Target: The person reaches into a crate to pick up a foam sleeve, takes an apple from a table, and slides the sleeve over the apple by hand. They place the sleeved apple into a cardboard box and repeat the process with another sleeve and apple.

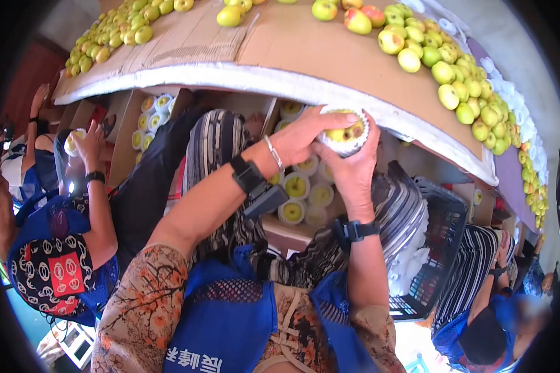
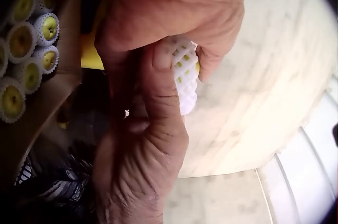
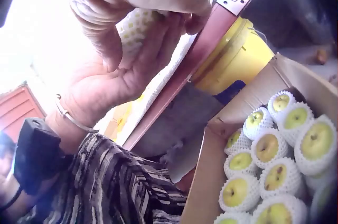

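Note:
Both hands meet round one yellow-green apple point(image 1: 342, 135) in a white foam net, held above my lap. My left hand point(image 1: 300, 138), with a bracelet at its wrist, grips it from the left, thumb across the top. My right hand point(image 1: 356, 171) holds it from below and the right. In the left wrist view the white foam net point(image 2: 185, 76) shows between the fingers; most of the apple is hidden there. Below the hands, a cardboard box point(image 3: 198, 195) contains several netted apples point(image 3: 268, 147), stem or blossom ends up.
Ahead stands a cardboard-covered table point(image 1: 330, 59) with a padded white edge and piles of loose apples point(image 1: 472, 93). A black crate point(image 1: 438, 248) with white foam nets point(image 1: 410, 264) is by my right leg. Another person point(image 1: 62, 248) sits at left, one more at lower right. A yellow bucket point(image 3: 237, 58) stands beyond the box.

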Motion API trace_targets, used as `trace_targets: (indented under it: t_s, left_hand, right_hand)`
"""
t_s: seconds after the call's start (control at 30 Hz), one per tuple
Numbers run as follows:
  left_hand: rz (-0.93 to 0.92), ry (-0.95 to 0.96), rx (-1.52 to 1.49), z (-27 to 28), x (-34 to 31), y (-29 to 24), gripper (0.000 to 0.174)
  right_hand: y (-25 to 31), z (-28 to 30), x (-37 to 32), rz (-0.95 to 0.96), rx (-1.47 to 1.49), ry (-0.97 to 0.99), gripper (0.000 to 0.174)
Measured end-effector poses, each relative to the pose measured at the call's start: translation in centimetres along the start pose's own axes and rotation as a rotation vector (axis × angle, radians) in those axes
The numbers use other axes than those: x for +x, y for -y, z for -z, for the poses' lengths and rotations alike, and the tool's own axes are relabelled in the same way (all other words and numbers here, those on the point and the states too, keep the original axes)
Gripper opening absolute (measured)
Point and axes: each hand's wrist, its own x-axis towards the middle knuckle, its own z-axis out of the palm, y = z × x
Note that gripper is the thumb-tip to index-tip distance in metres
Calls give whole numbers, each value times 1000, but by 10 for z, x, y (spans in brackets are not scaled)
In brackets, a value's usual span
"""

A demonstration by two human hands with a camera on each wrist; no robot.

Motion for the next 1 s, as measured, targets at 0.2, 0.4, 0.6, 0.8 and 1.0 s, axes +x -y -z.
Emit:
trace_targets:
  t_s: [0.2, 0.4, 0.6, 0.8, 1.0]
  left_hand:
    - [10, -3, 59, 14, -4, 4, 42]
    - [100, -35, 342, 16, -16, -4, 45]
    - [62, 30, 608, 21, -22, 0, 51]
    - [40, -25, 827, 21, -24, 4, 58]
    - [53, 1, 895, 30, -21, 8, 68]
  right_hand:
    - [1, 0, -7, -62, 42, 84, 103]
    - [36, 26, -4, 3, -266, 307, 104]
    - [54, 23, -10, 50, -508, 445, 85]
    - [55, 9, -15, 15, -615, 453, 80]
    - [44, 1, -18, -30, -600, 441, 72]
